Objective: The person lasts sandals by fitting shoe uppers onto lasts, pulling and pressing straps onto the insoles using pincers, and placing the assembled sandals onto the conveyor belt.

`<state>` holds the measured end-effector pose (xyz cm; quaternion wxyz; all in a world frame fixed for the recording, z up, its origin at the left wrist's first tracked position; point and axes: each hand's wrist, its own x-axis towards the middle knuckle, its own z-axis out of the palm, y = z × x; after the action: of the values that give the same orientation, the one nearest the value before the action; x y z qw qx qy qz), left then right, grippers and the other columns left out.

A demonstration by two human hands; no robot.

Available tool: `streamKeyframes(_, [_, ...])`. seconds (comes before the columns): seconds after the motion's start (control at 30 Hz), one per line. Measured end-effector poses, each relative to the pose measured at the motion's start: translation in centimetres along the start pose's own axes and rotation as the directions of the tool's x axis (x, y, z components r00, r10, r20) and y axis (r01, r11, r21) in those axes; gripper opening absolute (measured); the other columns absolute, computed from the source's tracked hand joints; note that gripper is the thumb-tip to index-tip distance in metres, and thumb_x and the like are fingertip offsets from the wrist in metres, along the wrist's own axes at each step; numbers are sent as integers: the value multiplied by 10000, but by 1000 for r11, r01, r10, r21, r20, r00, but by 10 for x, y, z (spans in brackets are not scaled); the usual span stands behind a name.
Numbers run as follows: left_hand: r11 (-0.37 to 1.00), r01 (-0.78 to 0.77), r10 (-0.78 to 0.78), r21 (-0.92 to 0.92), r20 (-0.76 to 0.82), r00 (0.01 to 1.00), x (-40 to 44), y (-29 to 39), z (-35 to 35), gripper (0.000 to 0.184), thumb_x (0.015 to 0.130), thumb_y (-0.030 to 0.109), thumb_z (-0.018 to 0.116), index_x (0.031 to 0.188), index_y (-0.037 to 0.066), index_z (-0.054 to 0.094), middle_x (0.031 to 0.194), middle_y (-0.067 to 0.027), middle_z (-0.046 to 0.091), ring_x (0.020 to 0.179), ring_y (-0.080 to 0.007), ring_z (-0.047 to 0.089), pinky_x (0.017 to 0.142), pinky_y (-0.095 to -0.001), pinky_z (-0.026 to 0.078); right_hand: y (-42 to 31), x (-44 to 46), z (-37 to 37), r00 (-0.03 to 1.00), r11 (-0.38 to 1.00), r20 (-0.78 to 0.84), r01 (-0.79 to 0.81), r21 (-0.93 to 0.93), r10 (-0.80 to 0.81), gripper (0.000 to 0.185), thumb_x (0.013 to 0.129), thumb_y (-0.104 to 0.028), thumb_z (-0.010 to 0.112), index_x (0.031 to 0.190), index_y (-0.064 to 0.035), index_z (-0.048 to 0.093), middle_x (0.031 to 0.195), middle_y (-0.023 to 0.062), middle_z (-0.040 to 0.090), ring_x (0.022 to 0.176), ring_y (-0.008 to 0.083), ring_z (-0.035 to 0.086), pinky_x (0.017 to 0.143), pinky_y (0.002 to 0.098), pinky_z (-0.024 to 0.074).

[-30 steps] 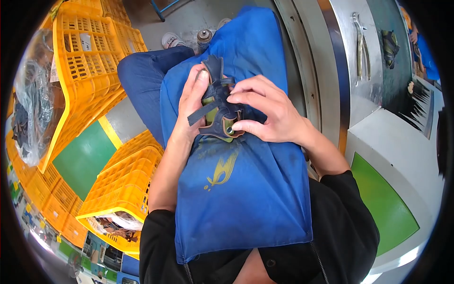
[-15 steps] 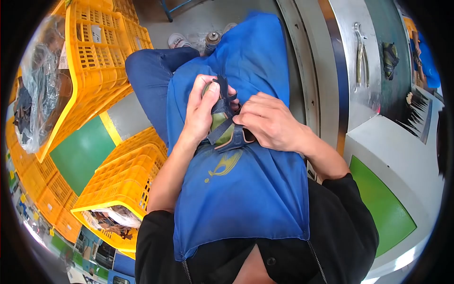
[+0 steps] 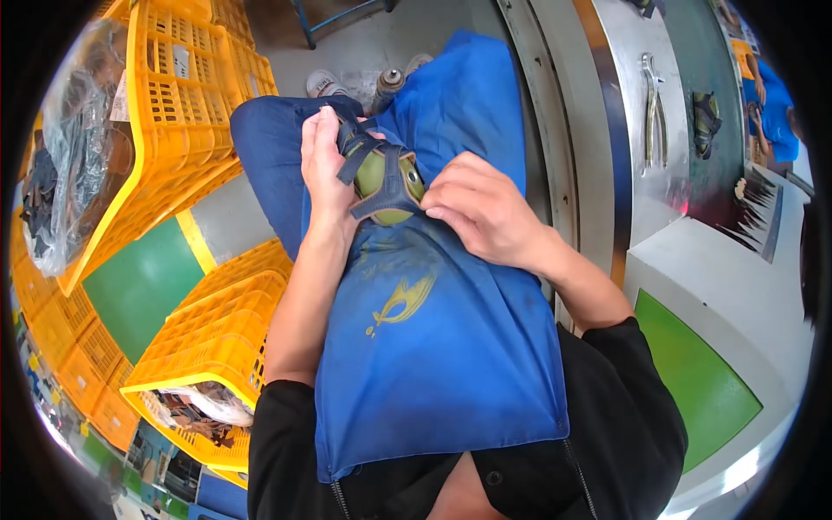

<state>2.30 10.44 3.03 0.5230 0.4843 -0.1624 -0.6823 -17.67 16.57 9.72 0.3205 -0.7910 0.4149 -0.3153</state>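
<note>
Above my lap, my left hand (image 3: pixel 326 169) is closed around the toe end of a green shoe last (image 3: pixel 371 176) with a dark strappy sandal upper (image 3: pixel 381 204) fitted over it. Its heel end points toward me, and a round hole shows in the green surface. At the right side of the heel, my right hand (image 3: pixel 477 206) has its fingers pinched against the edge of the upper; the exact spot under the fingertips is partly hidden. A blue apron (image 3: pixel 442 364) lies beneath both hands.
Yellow crates (image 3: pixel 186 113) stand at my left; a lower crate (image 3: pixel 212 347) holds cut pieces. Pincers (image 3: pixel 652 113) lie on the metal ledge at right. Beyond, another strapped last (image 3: pixel 706 124) sits on a green belt (image 3: pixel 685 52). A metal canister (image 3: pixel 390 82) stands on the floor.
The last has moved up and left and turned, showing its heel and the hole. My right hand has shifted from the straps to the heel's right edge.
</note>
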Motion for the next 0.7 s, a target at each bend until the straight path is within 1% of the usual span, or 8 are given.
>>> streamKeyframes(0.13, [962, 119, -169, -246, -194, 966, 19, -11, -4, 366, 1098, 394, 493, 1161, 62, 632, 1081, -141, 711, 927, -302, 718, 863, -462, 597, 4, 5, 11, 981, 990, -193, -62, -124, 37, 257, 782, -46, 825, 1014, -29, 718, 983, 94, 654, 913, 301, 630, 776, 382, 528])
streamKeyframes(0.23, [884, 212, -301, -416, -161, 940, 17, -6, 11, 425, 1119, 400, 411, 1183, 41, 629, 1124, -149, 706, 1026, -316, 698, 969, -481, 560, 4, 11, 18, 967, 966, -253, -55, -251, -11, 687, 685, -138, 915, 1289, -30, 607, 1222, 169, 583, 1018, 329, 625, 844, 393, 547])
streamKeyframes(0.4, [862, 291, -314, -416, 14, 949, 2, -7, 17, 477, 1117, 439, 421, 1278, 15, 569, 1227, -152, 655, 1143, -290, 651, 1009, -483, 536, 15, 24, 9, 950, 992, -299, -113, -50, 93, 728, 671, -76, 950, 1295, -9, 583, 1319, 181, 567, 1160, 303, 634, 868, 358, 584])
streamKeyframes(0.47, [936, 287, -285, -204, 40, 958, -6, -6, 13, 417, 1099, 399, 508, 1328, 51, 524, 1332, -148, 597, 1211, -268, 609, 1011, -484, 532, 22, 25, 0, 938, 982, -291, -180, 56, 189, 737, 670, -76, 953, 1309, -20, 588, 1314, 156, 574, 1152, 263, 644, 866, 345, 589])
streamKeyframes(0.5, [992, 112, -105, 52, -132, 986, -7, -14, 12, 455, 1061, 318, 601, 1411, 68, 453, 1422, -144, 520, 1308, -267, 537, 1069, -482, 488, 23, 26, -6, 934, 978, -292, -190, 82, 206, 718, 662, -59, 936, 1296, -39, 601, 1261, 141, 602, 1131, 279, 643, 850, 351, 592])
streamKeyframes(0.57, [739, -454, 427, 499, 174, 887, 2, -23, -17, 611, 991, 278, 684, 1478, 52, 392, 1476, -147, 467, 1379, -272, 466, 1130, -469, 428, 23, 25, -16, 941, 976, -261, -197, 91, 214, 705, 662, -64, 938, 1286, -40, 611, 1262, 138, 603, 1132, 273, 644, 850, 349, 594])
streamKeyframes(0.63, [714, -609, 292, 346, 644, 707, 2, 4, -20, 970, 781, 293, 886, 1554, 61, 347, 1533, -147, 466, 1412, -295, 481, 1202, -429, 347, 24, 24, -19, 948, 966, -211, -206, 153, 236, 688, 675, -69, 934, 1288, -43, 624, 1275, 130, 604, 1155, 268, 641, 855, 348, 599])
streamKeyframes(0.7, [526, -635, 92, 566, 704, 704, -10, 21, -7, 915, 674, 206, 957, 1461, 27, 526, 1441, -164, 593, 1300, -294, 603, 1113, -391, 456, 20, 25, -19, 954, 966, -187, -205, 157, 233, 680, 682, -66, 931, 1291, -41, 630, 1294, 131, 599, 1156, 271, 644, 858, 351, 600])
